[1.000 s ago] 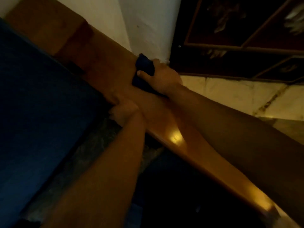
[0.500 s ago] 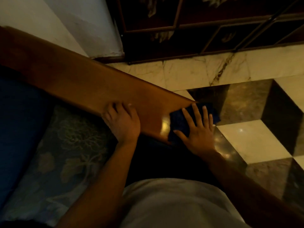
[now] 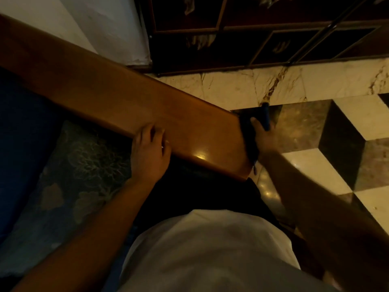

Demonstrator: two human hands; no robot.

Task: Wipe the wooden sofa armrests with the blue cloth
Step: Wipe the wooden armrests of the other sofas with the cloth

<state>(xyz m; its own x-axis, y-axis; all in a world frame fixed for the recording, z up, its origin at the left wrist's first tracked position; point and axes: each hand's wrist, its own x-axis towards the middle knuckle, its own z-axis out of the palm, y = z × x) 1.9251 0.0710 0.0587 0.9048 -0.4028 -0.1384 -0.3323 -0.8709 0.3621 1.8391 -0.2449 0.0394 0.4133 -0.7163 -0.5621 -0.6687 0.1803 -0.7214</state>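
The wooden armrest (image 3: 130,98) runs from the upper left down to its front end at centre right. The dark blue cloth (image 3: 249,135) hangs over that front end face, pressed there by my right hand (image 3: 263,138), whose fingers curl around it. My left hand (image 3: 149,152) rests on the near edge of the armrest top, fingers bent over the wood, holding nothing loose.
A blue sofa seat (image 3: 23,144) with a patterned cushion (image 3: 82,169) lies left of the armrest. Marble floor tiles (image 3: 315,165) spread to the right. A dark wooden cabinet (image 3: 252,34) and a white wall (image 3: 101,24) stand behind. My white shirt (image 3: 206,253) fills the bottom.
My right hand has slid the cloth from the far end of the armrest along its top and down over the front end face. My left hand stayed on the near edge.
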